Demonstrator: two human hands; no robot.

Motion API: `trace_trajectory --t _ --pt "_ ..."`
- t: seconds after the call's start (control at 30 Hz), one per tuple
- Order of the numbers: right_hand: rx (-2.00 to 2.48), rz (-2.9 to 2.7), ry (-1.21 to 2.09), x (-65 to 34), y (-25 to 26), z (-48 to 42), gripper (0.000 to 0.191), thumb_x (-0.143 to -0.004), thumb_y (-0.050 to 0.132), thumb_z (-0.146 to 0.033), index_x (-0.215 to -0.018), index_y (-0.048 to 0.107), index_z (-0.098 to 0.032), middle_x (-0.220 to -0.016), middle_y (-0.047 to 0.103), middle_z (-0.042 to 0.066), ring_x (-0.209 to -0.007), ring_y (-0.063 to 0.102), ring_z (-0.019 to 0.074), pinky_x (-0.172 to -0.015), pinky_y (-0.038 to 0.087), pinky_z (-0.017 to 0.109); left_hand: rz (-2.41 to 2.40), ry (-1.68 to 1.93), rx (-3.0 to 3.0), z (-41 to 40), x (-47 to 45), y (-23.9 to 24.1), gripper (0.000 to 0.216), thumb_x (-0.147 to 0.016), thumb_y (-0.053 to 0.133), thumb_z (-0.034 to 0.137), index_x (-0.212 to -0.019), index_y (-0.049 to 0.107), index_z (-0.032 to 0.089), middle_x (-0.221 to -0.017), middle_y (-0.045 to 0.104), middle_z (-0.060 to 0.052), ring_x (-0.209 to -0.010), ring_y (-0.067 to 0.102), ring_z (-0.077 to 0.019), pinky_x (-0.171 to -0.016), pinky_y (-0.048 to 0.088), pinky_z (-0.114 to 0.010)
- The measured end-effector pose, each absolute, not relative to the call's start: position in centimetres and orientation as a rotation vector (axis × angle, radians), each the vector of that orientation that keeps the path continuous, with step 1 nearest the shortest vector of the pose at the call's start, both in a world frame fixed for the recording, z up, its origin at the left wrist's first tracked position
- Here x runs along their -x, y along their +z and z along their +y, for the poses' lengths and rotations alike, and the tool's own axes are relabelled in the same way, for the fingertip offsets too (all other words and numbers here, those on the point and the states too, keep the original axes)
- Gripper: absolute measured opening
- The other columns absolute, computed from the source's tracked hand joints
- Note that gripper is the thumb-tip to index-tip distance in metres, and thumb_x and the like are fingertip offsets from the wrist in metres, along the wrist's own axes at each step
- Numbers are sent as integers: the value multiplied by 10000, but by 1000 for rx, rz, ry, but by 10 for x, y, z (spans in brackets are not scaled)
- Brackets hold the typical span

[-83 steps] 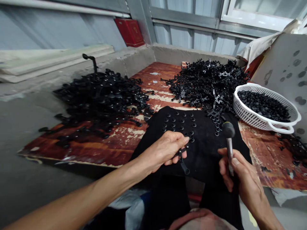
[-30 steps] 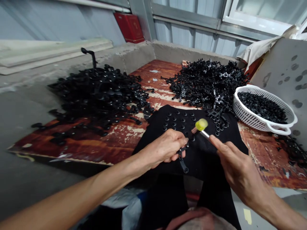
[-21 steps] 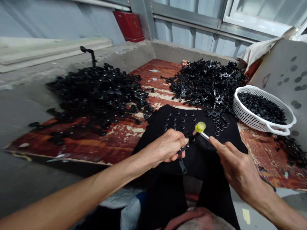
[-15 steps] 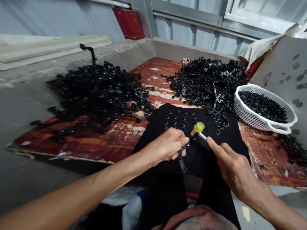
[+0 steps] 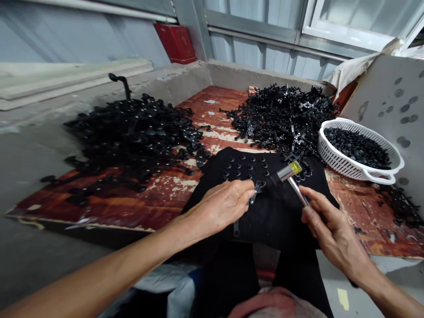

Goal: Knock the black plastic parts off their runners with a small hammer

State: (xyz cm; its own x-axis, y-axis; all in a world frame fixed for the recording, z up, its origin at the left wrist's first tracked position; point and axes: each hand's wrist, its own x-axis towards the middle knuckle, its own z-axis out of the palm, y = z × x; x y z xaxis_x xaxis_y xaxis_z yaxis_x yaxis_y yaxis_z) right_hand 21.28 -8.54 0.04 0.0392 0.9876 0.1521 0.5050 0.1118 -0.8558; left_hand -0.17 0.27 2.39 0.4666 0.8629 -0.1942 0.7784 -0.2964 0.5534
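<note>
My left hand [image 5: 221, 205] pinches a thin black plastic strap piece [image 5: 252, 197] against a black cloth [image 5: 278, 212] laid over the board's front edge. Several small black studs [image 5: 245, 168] stand in rows on the cloth just beyond my fingers. My right hand [image 5: 329, 227] is wrapped round the metal handle of a small hammer [image 5: 287, 173] with a yellow and black head. The hammer head hangs a little above the cloth, to the right of the strap piece.
A worn red board [image 5: 159, 190] carries a pile of black strap parts [image 5: 135, 132] on the left and a second tangled pile [image 5: 281, 117] at the back. A white basket [image 5: 359, 165] of small black caps stands at the right. A grey panel [image 5: 391, 101] leans behind it.
The hammer head has lifted off the strap piece and swung to the right. My left hand has shifted the strap piece slightly on the cloth.
</note>
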Motion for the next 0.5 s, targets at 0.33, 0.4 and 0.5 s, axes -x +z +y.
trace_trajectory --t 0.33,0.4,0.5 --pt "1375 -1561 1108 -193 13 -53 158 -826 557 -317 -850 598 -167 -646 468 -49 -561 393 102 -508 323 239 971 146 -2240 -18 -10 24 228 -917 340 321 -855 532 217 -660 572 23 -621 552 -141 -608 324 -259" --pt "1353 -1579 1110 -189 10 -52 141 -830 536 -306 -818 582 -173 -638 457 -51 -566 384 105 -521 319 246 973 123 -2244 -17 -9 24 269 -923 343 338 -811 553 212 -656 579 17 -616 548 -139 -612 320 -263" --pt "1350 -1567 1072 -185 6 -50 120 -826 528 -294 -796 552 -180 -658 460 -46 -592 394 113 -553 327 257 1064 162 -2258 -15 -9 25 283 -910 384 364 -763 566 205 -673 589 7 -637 538 -142 -632 316 -269"
